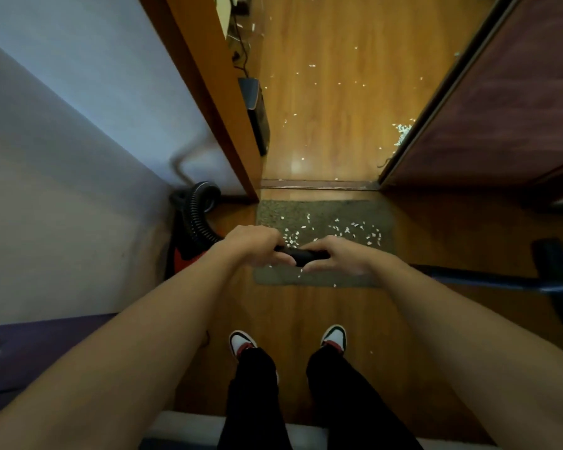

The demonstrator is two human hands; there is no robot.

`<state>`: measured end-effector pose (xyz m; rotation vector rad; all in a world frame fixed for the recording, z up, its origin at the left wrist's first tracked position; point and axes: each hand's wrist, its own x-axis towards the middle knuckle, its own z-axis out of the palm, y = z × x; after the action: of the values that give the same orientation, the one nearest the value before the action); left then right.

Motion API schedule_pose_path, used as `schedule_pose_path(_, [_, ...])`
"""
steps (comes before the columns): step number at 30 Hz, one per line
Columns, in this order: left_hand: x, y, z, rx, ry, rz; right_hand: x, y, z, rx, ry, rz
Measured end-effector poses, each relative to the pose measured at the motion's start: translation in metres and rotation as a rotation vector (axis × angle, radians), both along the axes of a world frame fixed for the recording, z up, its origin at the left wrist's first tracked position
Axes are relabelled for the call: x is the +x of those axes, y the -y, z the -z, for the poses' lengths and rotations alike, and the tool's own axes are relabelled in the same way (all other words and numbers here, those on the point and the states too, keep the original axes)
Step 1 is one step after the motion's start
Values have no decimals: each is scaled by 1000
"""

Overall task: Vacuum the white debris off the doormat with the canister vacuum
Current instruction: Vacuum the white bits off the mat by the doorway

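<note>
A grey doormat (325,209) lies on the wood floor just before a doorway threshold. White debris (345,230) is scattered across its middle and near edge. My left hand (257,245) and my right hand (338,256) both grip a black hose handle (303,255) above the mat. A black ribbed hose (197,216) curves left to the red canister vacuum (184,254) by the wall. A dark blue wand with a floor head (546,280) lies on the floor at right.
More white bits (402,133) are strewn over the wood floor beyond the threshold (319,184). A dark door (501,108) stands open at right, a wooden door frame (215,102) at left. A black box (257,115) leans by the frame. My shoes (241,342) stand behind the mat.
</note>
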<state>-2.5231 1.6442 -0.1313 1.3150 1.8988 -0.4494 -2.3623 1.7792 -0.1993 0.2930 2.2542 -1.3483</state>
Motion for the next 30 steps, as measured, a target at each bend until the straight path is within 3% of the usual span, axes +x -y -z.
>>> schedule_pose_path(3, [8, 15, 15, -14, 42, -94, 13, 12, 7, 70, 15, 34])
schedule_pose_path(5, [8, 38, 28, -20, 104, -184, 22, 27, 17, 148, 14, 164])
schedule_pose_path(9, [3, 95, 51, -21, 181, -375, 47, 65, 61, 405, 49, 695])
schedule_pose_path(11, [3, 123, 67, -12, 223, -485, 47, 88, 82, 425, 159, 949])
schedule_pose_path(13, [1, 145, 83, -10, 253, -563, 37, 110, 99, 267, 304, 1215])
schedule_pose_path(16, [-3, 171, 104, -7, 321, -635, 10, 139, 125, -297, 380, 1593])
schedule_pose_path(18, [-3, 183, 117, 4, 395, -712, -10, 153, 144, -738, 250, 1793])
schedule_pose_path(20, [0, 190, 135, -20, 465, -755, -28, 166, 173, -991, 51, 1939])
schedule_pose_path(22, [7, 190, 160, -70, 544, -837, -37, 175, 206, -985, -36, 2011])
schedule_pose_path(25, [23, 184, 205, -127, 644, -976, -42, 189, 256, -918, -43, 1953])
schedule_pose_path(30, [63, 205, 287, 47, 572, -893, -37, 223, 323, -882, -50, 1787])
